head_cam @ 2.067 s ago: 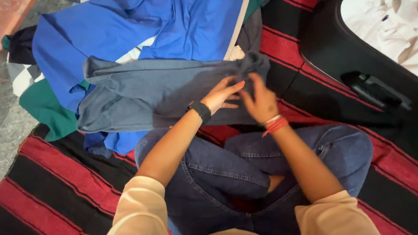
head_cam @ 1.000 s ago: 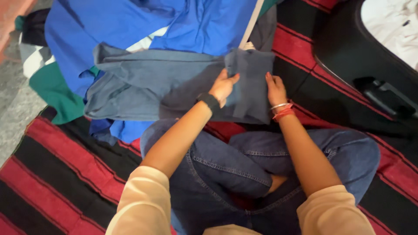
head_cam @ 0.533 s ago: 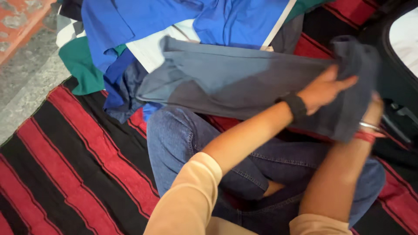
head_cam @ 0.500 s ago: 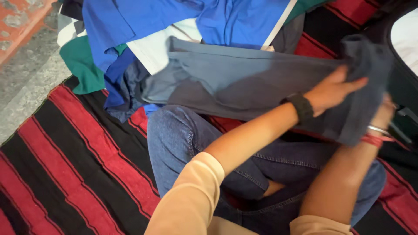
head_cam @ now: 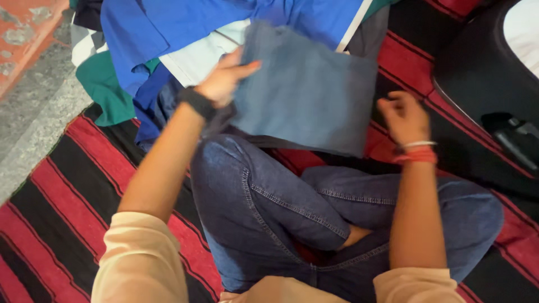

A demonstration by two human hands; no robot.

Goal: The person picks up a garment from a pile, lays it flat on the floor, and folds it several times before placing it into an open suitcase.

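A grey-blue garment (head_cam: 309, 95) lies folded into a compact rectangle in front of my crossed knees, resting on the clothes pile and the blanket. My left hand (head_cam: 224, 81) grips its left edge, thumb on top and fingers underneath; a black band sits on that wrist. My right hand (head_cam: 404, 115) hovers just off the garment's right edge with loosely curled fingers, holding nothing. It wears red thread and a bangle at the wrist.
A pile of blue clothes (head_cam: 185, 22), with a white piece (head_cam: 196, 56) and a green one (head_cam: 104, 90), lies behind the folded garment. A black suitcase (head_cam: 477, 73) stands open at the right. I sit in jeans (head_cam: 281, 202) on a red-and-black striped blanket (head_cam: 73, 191); stone floor (head_cam: 33, 112) at left.
The long grey-blue garment has been doubled over into a short rectangle. My left hand swung from its right end to its left edge, and my right hand let go of it.
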